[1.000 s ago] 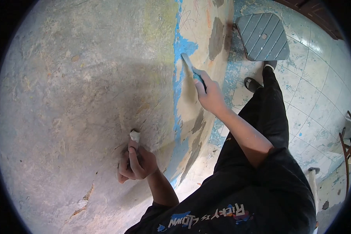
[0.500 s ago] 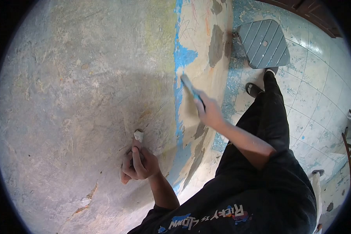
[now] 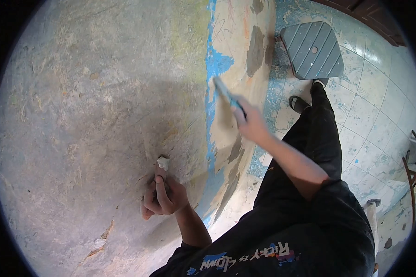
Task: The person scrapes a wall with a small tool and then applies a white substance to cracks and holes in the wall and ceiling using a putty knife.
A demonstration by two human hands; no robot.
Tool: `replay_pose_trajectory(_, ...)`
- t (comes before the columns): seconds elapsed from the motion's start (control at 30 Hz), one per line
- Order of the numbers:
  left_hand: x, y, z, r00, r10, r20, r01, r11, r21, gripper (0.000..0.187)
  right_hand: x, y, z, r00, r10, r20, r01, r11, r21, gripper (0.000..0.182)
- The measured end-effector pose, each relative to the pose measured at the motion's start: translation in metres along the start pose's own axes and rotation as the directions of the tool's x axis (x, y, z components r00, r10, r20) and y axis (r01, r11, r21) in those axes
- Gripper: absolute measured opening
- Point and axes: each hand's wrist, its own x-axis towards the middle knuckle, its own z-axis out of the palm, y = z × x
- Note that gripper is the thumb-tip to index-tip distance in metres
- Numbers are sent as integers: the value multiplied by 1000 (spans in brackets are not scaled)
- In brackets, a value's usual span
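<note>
My right hand (image 3: 253, 122) is wrapped round the turquoise-and-black handle of a scraper (image 3: 223, 87). Its narrow blade tip lies right at the edge of a strip of blue paint (image 3: 219, 63) on the wall (image 3: 101, 111). To the lower left, my left hand (image 3: 166, 197) is closed in front of the grey, bare part of the wall, thumb pressed against a finger. A white lump or wrapping (image 3: 163, 162) shows at the top of that hand; I cannot tell what the curled fingers hold.
A grey ribbed step stool (image 3: 312, 51) stands on the paint-flecked tile floor (image 3: 370, 99), just beyond my feet. Brown wooden furniture (image 3: 370, 14) borders the floor at the top right. Cracks (image 3: 101, 240) run through the wall at lower left.
My right hand has moved the scraper slightly up along the blue paint edge. My left hand stays almost where it was.
</note>
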Motion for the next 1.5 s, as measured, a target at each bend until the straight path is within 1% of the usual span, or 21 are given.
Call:
replay_pose_trajectory(0.1, 0, 1, -1, 1000, -3, 8, 3, 1000, 15, 26, 37, -16, -14, 997, -41, -66, 38, 998, -44, 36)
replay_pose_trajectory(0.17, 4, 4, 0, 1000, -7, 8, 7, 1000, 5, 32, 21, -8, -8, 997, -60, -47, 58, 998, -39, 36)
replay_pose_trajectory(0.3, 2, 2, 1, 1000, 9, 0, -9, 1000, 0, 29, -16, 13, 11, 995, -99, -30, 99, 995, 11, 38)
replay_pose_trajectory(0.4, -5, -3, -2, 1000, 7, 9, -7, 1000, 15, 25, 22, -12, -8, 999, -19, -31, 17, 999, -51, 38)
replay_pose_trajectory(0.5, 1, 0, 2, 1000, 11, -19, -11, 1000, 13, 26, 36, -23, -18, 999, -16, -33, 13, 996, -92, 38)
replay_pose_trajectory(0.6, 1, 0, 3, 999, 29, -16, -29, 1000, 6, 27, -14, 9, 1, 996, -80, 38, 82, 996, -45, 38)
replay_pose_trajectory(0.7, -1, -2, -1, 999, 37, 13, -37, 999, 3, 29, -30, 6, 10, 997, -72, 18, 72, 997, -20, 37)
replay_pose_trajectory(0.77, 2, 0, 0, 999, 42, 16, -42, 999, 16, 32, 3, -10, 1, 997, -65, -40, 62, 996, -61, 38)
replay_pose_trajectory(0.8, 1, 0, 0, 999, 40, 9, -40, 999, 15, 30, 23, -15, -6, 995, -67, -74, 61, 995, -84, 39)
replay_pose_trajectory(0.9, 1, -1, 0, 999, 36, -5, -36, 999, 3, 28, 50, -17, -19, 993, -85, -81, 76, 991, -110, 39)
replay_pose_trajectory(1.0, 2, 2, 2, 1000, 31, -2, -31, 999, -21, 32, 2, 21, -2, 970, -242, -30, 236, 960, -150, 38)
replay_pose_trajectory(1.1, 3, 0, -1, 999, 38, 13, -38, 999, -16, 33, -31, 10, 5, 989, -139, 40, 141, 988, -55, 37)
replay_pose_trajectory(1.2, 5, 2, -1, 999, 40, 31, -40, 999, -5, 34, -4, -2, -12, 994, 48, 102, -33, 989, -141, 40)
replay_pose_trajectory(1.3, 4, 3, -2, 999, 30, 34, -30, 1000, -5, 35, 32, -18, -29, 998, 21, 62, -9, 984, -178, 41)
replay_pose_trajectory(1.33, 4, 3, -2, 999, 30, 27, -30, 1000, -2, 35, 27, -8, -25, 996, -82, 33, 86, 980, -177, 40)
replay_pose_trajectory(1.4, 4, 3, 1, 1000, 26, 15, -26, 1000, -9, 35, 2, 23, -5, 959, -282, -24, 273, 944, -188, 39)
replay_pose_trajectory(1.5, 3, 2, 0, 1000, 19, 19, -19, 1000, -23, 35, -34, 17, 10, 976, -217, 15, 218, 972, -86, 39)
